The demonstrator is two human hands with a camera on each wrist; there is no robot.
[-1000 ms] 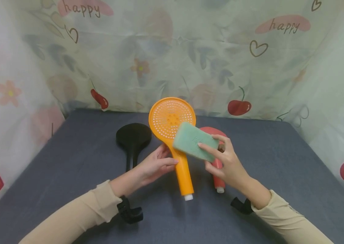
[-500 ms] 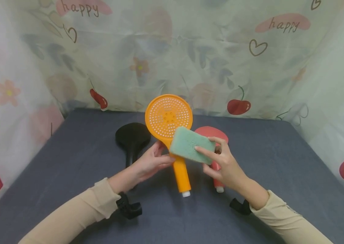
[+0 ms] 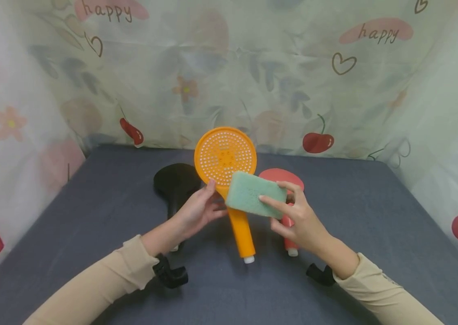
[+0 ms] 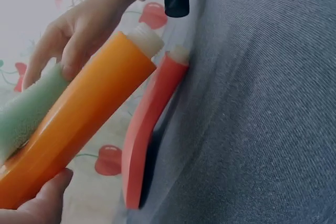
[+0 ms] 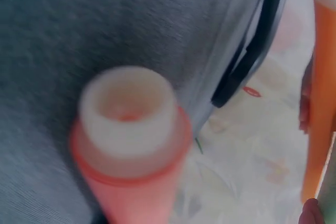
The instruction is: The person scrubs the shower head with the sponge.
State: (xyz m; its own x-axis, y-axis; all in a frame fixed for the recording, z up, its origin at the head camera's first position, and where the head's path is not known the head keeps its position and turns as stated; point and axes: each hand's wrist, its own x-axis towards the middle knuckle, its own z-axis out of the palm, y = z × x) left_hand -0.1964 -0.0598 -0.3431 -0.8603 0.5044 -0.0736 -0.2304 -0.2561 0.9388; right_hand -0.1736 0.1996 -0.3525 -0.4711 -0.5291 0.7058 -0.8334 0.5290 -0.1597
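An orange shower head [image 3: 226,155] is held up above the table, its holed face toward me and its white threaded end low. My left hand [image 3: 196,210] holds it at the neck, thumb by the rim of the head and fingers partly hidden behind. In my right hand [image 3: 300,214] is a pale green sponge [image 3: 249,192], pinched between thumb and fingers. The sponge lies across the neck and the lower edge of the face. In the left wrist view, the sponge [image 4: 31,108] lies along the orange handle [image 4: 89,114].
A black shower head [image 3: 176,180] lies on the dark grey table [image 3: 359,203], left of the orange one. Behind my right hand lies a red shower head [image 3: 282,176], partly covered. A patterned curtain [image 3: 229,67] closes off the back and sides.
The orange shower head and sponge have shifted slightly left. My left thumb has moved from the handle up to the rim of the head. My right hand still holds the sponge.
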